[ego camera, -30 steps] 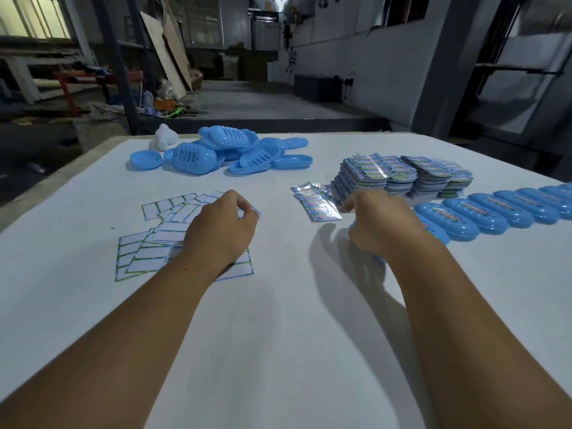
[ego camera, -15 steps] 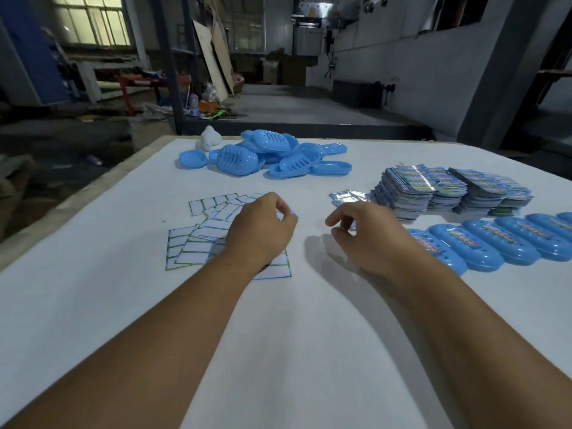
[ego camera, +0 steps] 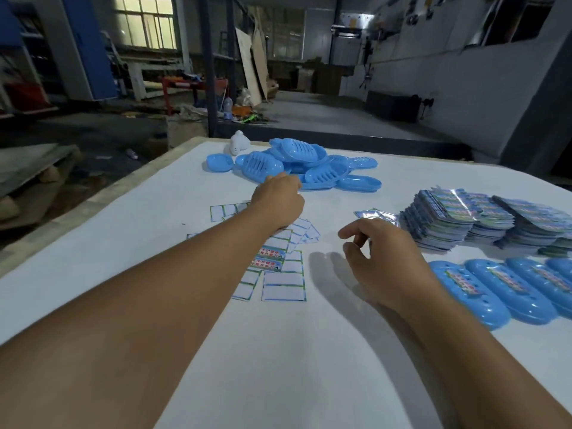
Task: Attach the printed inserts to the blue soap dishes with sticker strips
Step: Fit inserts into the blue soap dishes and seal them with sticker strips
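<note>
left hand [ego camera: 278, 198] at soap dish pile [ego camera: 297, 164] | right hand [ego camera: 382, 258] above table [ego camera: 123, 243]

Hidden and cut-off parts on the white table

The left hand [ego camera: 277, 200] shows only its back, so its fingertips and whatever they meet at the pile of blue soap dishes [ego camera: 297, 164] cannot be told. The left forearm covers part of the sticker sheets [ego camera: 283, 283]. The row of finished dishes [ego camera: 507, 289] and the stacks of printed inserts [ego camera: 483, 221] run out at the picture's right edge. The print on the inserts is too small to read.
</note>
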Available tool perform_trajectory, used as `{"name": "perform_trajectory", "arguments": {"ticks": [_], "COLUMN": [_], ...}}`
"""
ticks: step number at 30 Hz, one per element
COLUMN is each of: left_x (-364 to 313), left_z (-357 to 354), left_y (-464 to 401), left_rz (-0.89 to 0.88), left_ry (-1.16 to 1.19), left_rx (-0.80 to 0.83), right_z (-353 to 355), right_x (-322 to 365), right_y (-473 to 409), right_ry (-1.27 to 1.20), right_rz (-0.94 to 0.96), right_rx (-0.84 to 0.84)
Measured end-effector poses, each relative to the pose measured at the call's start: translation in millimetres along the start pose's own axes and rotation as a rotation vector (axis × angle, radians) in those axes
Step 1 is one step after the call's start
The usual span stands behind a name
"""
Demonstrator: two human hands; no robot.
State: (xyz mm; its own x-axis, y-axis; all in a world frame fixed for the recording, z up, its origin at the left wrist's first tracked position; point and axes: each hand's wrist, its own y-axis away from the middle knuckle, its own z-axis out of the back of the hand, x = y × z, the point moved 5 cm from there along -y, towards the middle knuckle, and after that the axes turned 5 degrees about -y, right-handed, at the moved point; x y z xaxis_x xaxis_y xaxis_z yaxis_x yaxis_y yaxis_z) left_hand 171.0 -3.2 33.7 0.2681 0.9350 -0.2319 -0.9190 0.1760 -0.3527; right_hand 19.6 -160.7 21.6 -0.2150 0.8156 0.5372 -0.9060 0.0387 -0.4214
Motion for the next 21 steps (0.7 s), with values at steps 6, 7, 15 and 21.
{"name": "perform_trajectory", "arguments": {"ticks": [6, 7, 15, 21], "left_x": [-1, -1, -4, -11], "left_z": [-17, -19, -28, -19], "left_y": [-39, -43, -52, -53], "left_rz": [0.031, 0.031, -0.011, 0.027], "left_ry": [-0.083, -0.093, -0.095, 0.158], "left_rx": [0.107, 0.119, 0.062, 0.01], "right_z": [-4, -4, -5, -3], "right_x": [4, 5, 5, 1], "right_y": [-2, -2, -2, -3], "right_ry": [-0.046, -0.05, -0.067, -0.083], "right_rz": [0.026, 0.032, 0.036, 0.019], "right_rx": [0.018, 0.021, 0.018, 0.009]}}
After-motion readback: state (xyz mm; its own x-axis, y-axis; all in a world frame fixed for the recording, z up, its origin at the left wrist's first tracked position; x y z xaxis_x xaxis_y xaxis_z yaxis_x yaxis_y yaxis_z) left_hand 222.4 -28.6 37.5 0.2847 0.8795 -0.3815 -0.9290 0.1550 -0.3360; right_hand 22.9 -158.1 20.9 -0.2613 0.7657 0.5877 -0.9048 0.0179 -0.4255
